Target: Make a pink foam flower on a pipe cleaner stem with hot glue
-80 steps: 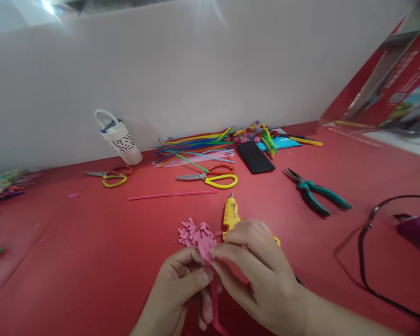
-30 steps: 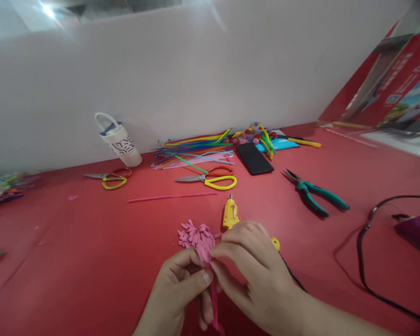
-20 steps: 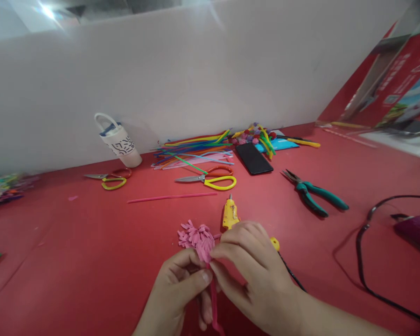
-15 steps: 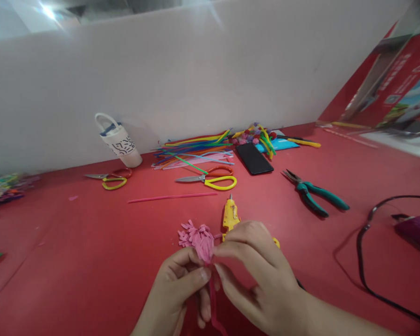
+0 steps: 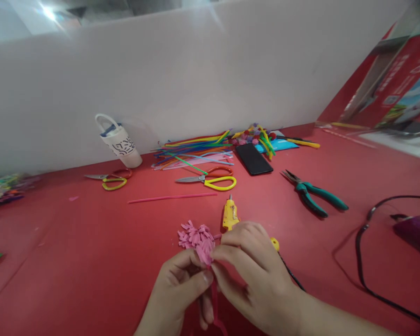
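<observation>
A pink flower-like tuft of looped strips (image 5: 197, 237) rises above my hands, with a darker pink strip (image 5: 214, 298) trailing down beneath it. My left hand (image 5: 182, 284) pinches the tuft's base between thumb and fingers. My right hand (image 5: 254, 270) is closed at the tuft's lower right side, thumb and forefinger pressed on the base; the exact contact is partly hidden. Just beyond the right hand lies a yellow glue gun (image 5: 230, 214), its handle mostly covered by that hand. A straight pink pipe cleaner (image 5: 173, 198) lies farther back on the red table (image 5: 91, 261).
Two pairs of scissors (image 5: 220, 182) (image 5: 115, 183), a bundle of coloured pipe cleaners (image 5: 192, 149), a black phone (image 5: 254, 159) and a white tumbler (image 5: 122, 145) stand or lie toward the wall. Green-handled pliers (image 5: 315, 196) and a black cable (image 5: 360, 252) are at right.
My right hand has shifted slightly left, its thumb and forefinger closing on the tuft's base. The tuft and left hand have barely moved.
</observation>
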A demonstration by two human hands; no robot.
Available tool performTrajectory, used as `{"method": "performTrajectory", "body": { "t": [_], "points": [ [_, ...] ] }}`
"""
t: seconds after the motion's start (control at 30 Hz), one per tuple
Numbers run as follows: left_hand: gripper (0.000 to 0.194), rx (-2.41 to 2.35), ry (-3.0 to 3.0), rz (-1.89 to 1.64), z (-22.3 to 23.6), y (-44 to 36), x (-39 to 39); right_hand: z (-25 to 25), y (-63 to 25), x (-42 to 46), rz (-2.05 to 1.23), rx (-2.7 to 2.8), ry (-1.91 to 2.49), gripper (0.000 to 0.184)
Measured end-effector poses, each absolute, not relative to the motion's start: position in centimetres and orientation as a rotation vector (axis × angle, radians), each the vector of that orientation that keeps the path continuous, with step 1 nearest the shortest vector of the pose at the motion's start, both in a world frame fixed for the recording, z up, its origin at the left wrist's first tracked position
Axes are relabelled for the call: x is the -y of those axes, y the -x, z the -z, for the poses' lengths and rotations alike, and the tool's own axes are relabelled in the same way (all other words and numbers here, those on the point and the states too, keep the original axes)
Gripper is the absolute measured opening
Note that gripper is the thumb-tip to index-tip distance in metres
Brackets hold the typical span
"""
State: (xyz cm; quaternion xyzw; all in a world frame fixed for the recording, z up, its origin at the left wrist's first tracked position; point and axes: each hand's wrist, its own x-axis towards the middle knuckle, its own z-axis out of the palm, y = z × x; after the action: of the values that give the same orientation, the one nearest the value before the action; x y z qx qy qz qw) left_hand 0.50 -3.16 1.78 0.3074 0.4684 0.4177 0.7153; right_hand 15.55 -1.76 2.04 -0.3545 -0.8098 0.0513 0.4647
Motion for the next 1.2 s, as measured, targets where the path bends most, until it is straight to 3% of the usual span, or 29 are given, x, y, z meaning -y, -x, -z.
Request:
{"method": "performTrajectory", "body": {
  "t": [0.6, 0.87, 1.2],
  "points": [
    [0.023, -1.062, -0.766, -1.002, -1.2, 0.2, 3.0, -3.0, -17.1, 1.7, -0.216, 1.91, 0.815, 0.016],
    [0.019, -0.951, -0.638, -1.032, -1.9, 1.0, 1.8, -1.6, -19.3, -1.7, -0.11, 2.372, 1.709, 0.005],
    [0.013, -0.95, -0.514, -1.063, -1.6, 1.4, 1.5, -0.1, -19.2, -1.4, -0.164, 2.475, 1.95, 0.023]
  ]
}}
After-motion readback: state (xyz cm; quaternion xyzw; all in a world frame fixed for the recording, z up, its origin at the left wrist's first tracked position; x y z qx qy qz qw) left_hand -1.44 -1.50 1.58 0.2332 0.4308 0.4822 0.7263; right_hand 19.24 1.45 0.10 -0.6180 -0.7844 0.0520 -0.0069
